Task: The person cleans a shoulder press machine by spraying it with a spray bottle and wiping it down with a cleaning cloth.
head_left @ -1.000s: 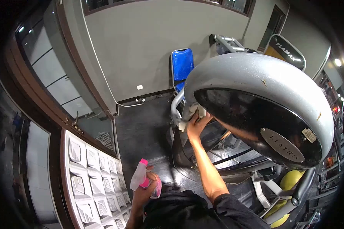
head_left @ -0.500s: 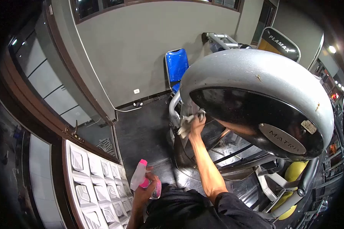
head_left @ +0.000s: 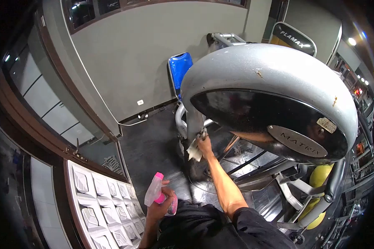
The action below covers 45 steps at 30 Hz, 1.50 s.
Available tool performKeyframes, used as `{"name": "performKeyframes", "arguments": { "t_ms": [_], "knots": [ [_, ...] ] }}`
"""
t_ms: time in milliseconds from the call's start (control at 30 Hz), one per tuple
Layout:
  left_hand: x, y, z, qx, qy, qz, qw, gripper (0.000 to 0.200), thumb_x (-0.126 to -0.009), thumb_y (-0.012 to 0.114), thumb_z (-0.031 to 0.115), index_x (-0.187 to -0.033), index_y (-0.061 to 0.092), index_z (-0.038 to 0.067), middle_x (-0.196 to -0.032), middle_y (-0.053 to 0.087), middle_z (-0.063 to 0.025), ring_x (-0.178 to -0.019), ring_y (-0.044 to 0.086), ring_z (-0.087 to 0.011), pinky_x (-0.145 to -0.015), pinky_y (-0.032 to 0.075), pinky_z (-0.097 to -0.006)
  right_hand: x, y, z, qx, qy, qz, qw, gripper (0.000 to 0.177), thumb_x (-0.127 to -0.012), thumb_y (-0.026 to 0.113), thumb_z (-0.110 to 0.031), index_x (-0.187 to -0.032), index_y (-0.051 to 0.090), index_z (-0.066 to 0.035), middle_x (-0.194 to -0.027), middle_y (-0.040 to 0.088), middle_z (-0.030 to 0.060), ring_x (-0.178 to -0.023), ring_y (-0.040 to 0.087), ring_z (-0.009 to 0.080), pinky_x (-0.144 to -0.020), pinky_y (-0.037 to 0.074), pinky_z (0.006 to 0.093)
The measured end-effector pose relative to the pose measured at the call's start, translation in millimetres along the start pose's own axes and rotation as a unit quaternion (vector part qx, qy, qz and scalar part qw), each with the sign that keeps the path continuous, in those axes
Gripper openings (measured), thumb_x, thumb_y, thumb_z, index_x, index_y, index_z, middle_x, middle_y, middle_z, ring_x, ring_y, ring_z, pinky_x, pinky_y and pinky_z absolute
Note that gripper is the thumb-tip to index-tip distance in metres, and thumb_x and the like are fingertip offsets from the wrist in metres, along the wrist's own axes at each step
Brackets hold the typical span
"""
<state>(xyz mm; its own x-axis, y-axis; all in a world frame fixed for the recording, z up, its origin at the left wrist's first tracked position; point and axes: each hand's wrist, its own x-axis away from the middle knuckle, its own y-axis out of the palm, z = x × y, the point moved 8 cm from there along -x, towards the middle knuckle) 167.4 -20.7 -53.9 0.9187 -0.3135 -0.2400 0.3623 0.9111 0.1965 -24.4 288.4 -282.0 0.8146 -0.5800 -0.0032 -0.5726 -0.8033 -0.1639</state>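
My left hand (head_left: 161,207) is wrapped around a pink and clear spray bottle (head_left: 154,190), low in front of my body. Farther out, my right hand (head_left: 204,146) is closed on a pale cloth (head_left: 194,152), pressed against the silver upright of the gym machine (head_left: 194,124). Part of the cloth hangs below the fingers. Above and right of this hand is the machine's thick, curved silver frame, with a black oval panel (head_left: 253,114) and a "MATRIX" plate (head_left: 297,141). Rust-coloured chips mark the silver paint.
A blue chair (head_left: 180,71) stands by the grey wall. To the left are a brown-framed glass door (head_left: 62,108) and a white embossed panel (head_left: 99,195). Yellow-green balls (head_left: 320,176) lie behind the machine at right, and a "PLAMAX" machine (head_left: 293,39) stands at the back.
My right hand has slid down the silver upright with the cloth. The camera view has shifted slightly, moving the machine left and up. My left hand keeps hold of the bottle.
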Motion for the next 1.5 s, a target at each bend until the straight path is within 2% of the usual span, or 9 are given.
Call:
{"name": "performKeyframes", "arguments": {
  "t_ms": [67, 133, 300, 467, 600, 900, 1067, 1233, 1500],
  "knots": [
    [-1, 4, -1, 0.001, -0.004, -0.006, 1.000, 0.048, -0.079, 0.060, -0.009, -0.124, 0.045, -0.002, -0.079, 0.057, -0.0027, -0.080, 0.060, -0.0143, -0.087, 0.049, -0.0366, 28, 9, -2, -0.082, 0.155, -0.146, 0.974, 0.048, -0.087, 0.060, -0.013, -0.131, 0.048, -0.001, -0.103, 0.064, 0.0102, -0.083, 0.060, 0.0154, -0.070, 0.049, 0.0313],
    [-2, 7, -1, 0.001, -0.010, -0.011, 1.000, 0.048, -0.079, 0.060, -0.010, -0.124, 0.045, -0.002, -0.079, 0.057, -0.0028, -0.080, 0.060, -0.0143, -0.087, 0.049, -0.0360, 49, 11, -39, -0.063, 0.085, -0.165, 0.981, 0.047, -0.086, 0.060, -0.013, -0.130, 0.048, 0.001, -0.104, 0.064, 0.0115, -0.086, 0.060, 0.0164, -0.076, 0.048, 0.0295],
    [-6, 15, -1, 0.000, -0.004, -0.023, 1.000, 0.046, -0.080, 0.060, -0.010, -0.123, 0.046, -0.003, -0.079, 0.057, -0.0031, -0.080, 0.060, -0.0146, -0.080, 0.049, -0.0326, 157, -66, -212, 0.076, -0.289, 0.062, 0.952, 0.047, -0.077, 0.058, -0.001, -0.123, 0.059, -0.008, -0.114, 0.057, 0.0212, -0.107, 0.056, 0.0369, -0.094, 0.044, 0.0418],
    [-12, 32, -4, 0.027, 0.016, -0.068, 0.997, 0.042, -0.081, 0.061, -0.009, -0.120, 0.047, -0.003, -0.081, 0.057, -0.0047, -0.081, 0.060, -0.0154, -0.078, 0.049, -0.0320, 224, -147, -262, 0.188, -0.518, 0.313, 0.774, 0.046, -0.056, 0.061, -0.005, -0.100, 0.072, -0.013, -0.116, 0.053, 0.0166, -0.108, 0.050, 0.0369, -0.095, 0.040, 0.0489],
    [-12, 48, -14, 0.022, 0.018, -0.103, 0.994, 0.030, -0.082, 0.062, -0.008, -0.110, 0.051, -0.002, -0.086, 0.057, -0.0066, -0.080, 0.060, -0.0157, -0.078, 0.049, -0.0317, 180, -152, -259, 0.318, -0.432, 0.223, 0.814, 0.041, -0.061, 0.060, -0.004, -0.100, 0.071, -0.009, -0.116, 0.055, 0.0208, -0.109, 0.051, 0.0372, -0.092, 0.043, 0.0449],
    [-7, 68, -2, 0.013, 0.064, -0.163, 0.984, 0.020, -0.084, 0.060, -0.007, -0.102, 0.054, 0.000, -0.088, 0.057, -0.0065, -0.080, 0.060, -0.0159, -0.077, 0.049, -0.0307, 191, -137, -117, 0.160, -0.234, 0.125, 0.951, 0.052, -0.079, 0.051, 0.008, -0.126, 0.058, -0.012, -0.132, 0.050, 0.0251, -0.120, 0.052, 0.0411, -0.098, 0.045, 0.0408],
    [-3, 70, -9, 0.001, 0.033, -0.165, 0.986, 0.032, -0.083, 0.060, -0.006, -0.113, 0.047, -0.003, -0.079, 0.056, -0.0046, -0.078, 0.060, -0.0170, -0.079, 0.049, -0.0358, 194, -164, -202, 0.117, -0.342, 0.281, 0.889, 0.050, -0.072, 0.047, 0.010, -0.117, 0.063, -0.006, -0.128, 0.050, 0.0209, -0.118, 0.051, 0.0397, -0.099, 0.043, 0.0404],
    [-2, 74, -5, -0.009, 0.037, -0.185, 0.982, 0.046, -0.083, 0.062, -0.003, -0.124, 0.041, -0.005, -0.073, 0.054, -0.0031, -0.076, 0.059, -0.0181, -0.082, 0.049, -0.0416, 177, -136, -278, 0.231, -0.445, 0.176, 0.847, 0.056, -0.059, 0.055, 0.003, -0.112, 0.068, -0.011, -0.136, 0.043, 0.0271, -0.127, 0.043, 0.0444, -0.105, 0.036, 0.0463],
    [-3, 63, -7, 0.020, 0.032, -0.157, 0.987, 0.028, -0.084, 0.060, -0.005, -0.110, 0.050, -0.003, -0.079, 0.055, -0.0038, -0.079, 0.059, -0.0160, -0.083, 0.048, -0.0346, 193, -125, -112, 0.199, -0.215, 0.135, 0.947, 0.050, -0.079, 0.050, 0.007, -0.122, 0.062, -0.015, -0.134, 0.044, 0.0296, -0.123, 0.048, 0.0438, -0.100, 0.043, 0.0408]
  ]
}}
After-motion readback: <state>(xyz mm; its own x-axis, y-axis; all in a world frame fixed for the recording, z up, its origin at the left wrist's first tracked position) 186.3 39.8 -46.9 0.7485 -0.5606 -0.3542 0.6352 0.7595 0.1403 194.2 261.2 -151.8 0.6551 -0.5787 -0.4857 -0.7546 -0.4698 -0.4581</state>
